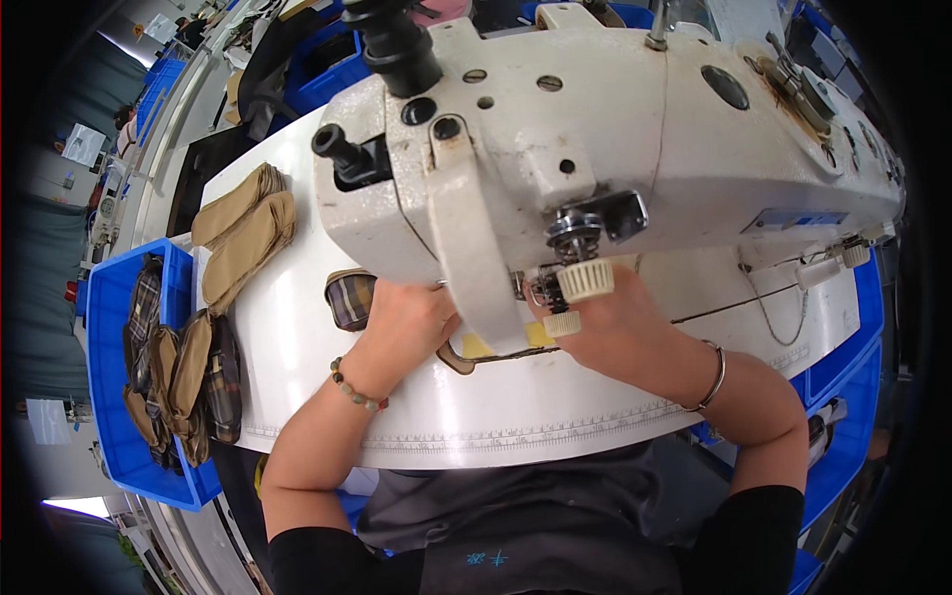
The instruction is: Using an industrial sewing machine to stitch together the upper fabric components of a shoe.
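Observation:
Both my hands are at the head of a white sewing machine [555,129]. My left hand [402,322], with a beaded bracelet at the wrist, is closed beside the machine's front end. It grips a plaid fabric shoe piece [350,299], whose rounded end sticks out to its left; the rest is hidden behind the hand. A small brown edge [457,364] shows below the fingers. My right hand [605,322], with a metal bangle, is bent in under the machine arm. Its fingertips are hidden behind the tension knobs [585,281], so their hold cannot be made out.
Tan sole-shaped pieces [248,233] lie stacked on the white table [426,421] at the left. Beyond them a blue bin [114,367] holds several plaid and tan pieces. A ruler strip [555,428] runs along the near edge. Another blue bin [853,407] stands at the right.

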A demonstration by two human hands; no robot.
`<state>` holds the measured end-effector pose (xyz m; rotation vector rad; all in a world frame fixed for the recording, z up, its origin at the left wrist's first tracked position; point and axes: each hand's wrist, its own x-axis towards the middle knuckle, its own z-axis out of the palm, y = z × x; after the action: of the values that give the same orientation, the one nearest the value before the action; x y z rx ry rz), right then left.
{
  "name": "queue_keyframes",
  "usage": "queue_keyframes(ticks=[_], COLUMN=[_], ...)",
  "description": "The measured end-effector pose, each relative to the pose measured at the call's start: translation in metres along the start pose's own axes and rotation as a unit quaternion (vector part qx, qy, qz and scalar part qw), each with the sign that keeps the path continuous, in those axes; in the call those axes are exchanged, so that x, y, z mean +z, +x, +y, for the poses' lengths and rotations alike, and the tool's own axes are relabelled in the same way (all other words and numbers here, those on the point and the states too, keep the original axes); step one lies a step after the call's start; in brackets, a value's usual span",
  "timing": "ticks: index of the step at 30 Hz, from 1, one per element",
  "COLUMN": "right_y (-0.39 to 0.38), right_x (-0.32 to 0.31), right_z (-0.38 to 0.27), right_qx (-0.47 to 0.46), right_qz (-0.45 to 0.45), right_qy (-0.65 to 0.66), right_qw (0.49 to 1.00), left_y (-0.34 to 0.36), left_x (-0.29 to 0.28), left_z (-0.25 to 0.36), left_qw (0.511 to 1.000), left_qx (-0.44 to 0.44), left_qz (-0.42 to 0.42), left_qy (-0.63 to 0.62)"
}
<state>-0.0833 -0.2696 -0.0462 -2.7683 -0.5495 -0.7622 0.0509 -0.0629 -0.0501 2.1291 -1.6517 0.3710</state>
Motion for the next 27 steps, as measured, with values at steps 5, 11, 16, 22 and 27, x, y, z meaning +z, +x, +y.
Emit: queue_keyframes(ticks=[5, 11, 16, 22, 27], right_y=[0.001, 0.006, 0.006, -0.002, 0.001], right_x=[-0.009, -0.015, -0.011, 0.026, 0.038], right_z=[0.0, -0.003, -0.002, 0.001, 0.007], right_qx=[-0.005, 0.015, -0.033, 0.121, 0.006], right_qz=[-0.022, -0.006, 0.01, -0.007, 0.047], right_qy=[-0.011, -0.004, -0.017, 0.137, 0.086], right_qw=[1.0, 1.0, 0.999, 0.983, 0.995], left_y=[0.004, 0.006, 0.007, 0.007, 0.008], left_x=[-0.009, -0.015, -0.011, -0.009, -0.009], left_z=[-0.002, -0.004, 0.002, 0.002, 0.003], left_qw=[0.995, 0.986, 0.989, 0.994, 0.985], left_qx=[-0.046, -0.076, -0.077, -0.063, -0.109], left_qz=[-0.045, -0.066, -0.057, -0.03, -0.073], left_qy=[-0.077, -0.131, -0.11, -0.084, -0.111])
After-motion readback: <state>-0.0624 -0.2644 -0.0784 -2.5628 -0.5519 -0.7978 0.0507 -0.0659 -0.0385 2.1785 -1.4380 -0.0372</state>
